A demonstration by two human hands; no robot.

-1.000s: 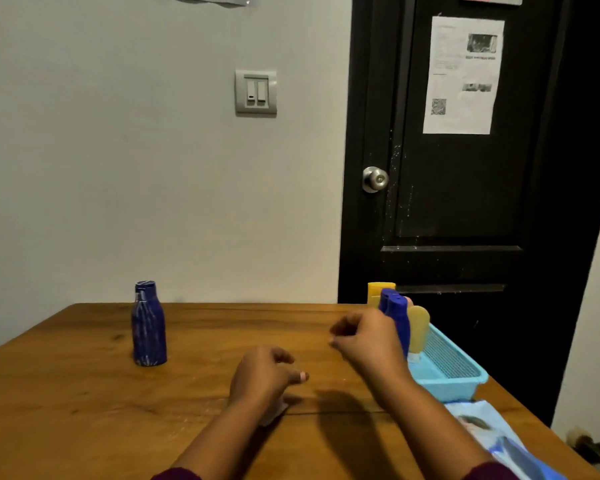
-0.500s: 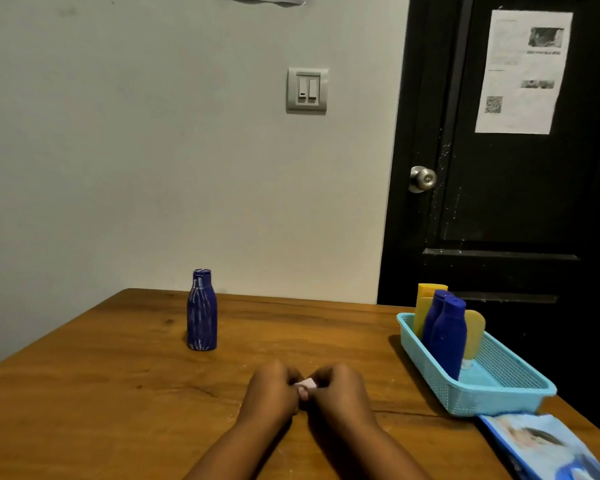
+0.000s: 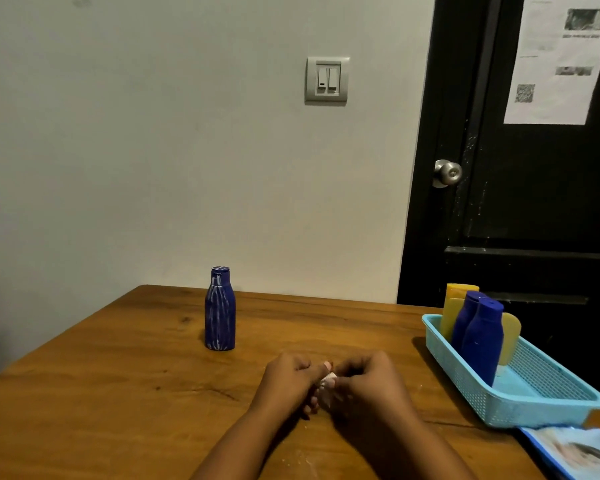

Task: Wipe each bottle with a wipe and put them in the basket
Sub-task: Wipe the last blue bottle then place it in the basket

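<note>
Where the two hands meet over the near middle of the table, a small crumpled white wipe (image 3: 327,385) is pinched between them. The left hand (image 3: 287,382) and the right hand (image 3: 373,382) both have their fingers curled in around it, knuckles up, and most of the wipe is hidden.

Well apart from the hands, toward the far left, a dark blue bottle (image 3: 220,311) stands upright on the bare wood. It is round-shouldered with a narrow cap and pale streaks down its sides.

The table (image 3: 118,393) is glossy brown wood with visible grain and a few dark knots.

At the right edge sits a light blue plastic basket (image 3: 520,401), rectangular with a fine mesh wall and floor. At its far end stand two plain dark blue bottles (image 3: 482,337), a yellow bottle (image 3: 452,306) behind them and a rounded yellow tube (image 3: 510,336) beside them.

Just in front of the basket lies a flat blue packet (image 3: 579,452).

Behind the table is a plain pale wall with a light switch (image 3: 327,80). To its right is a black door (image 3: 534,209) with a round metal knob (image 3: 447,173) and a printed sheet (image 3: 558,60) stuck on it.
</note>
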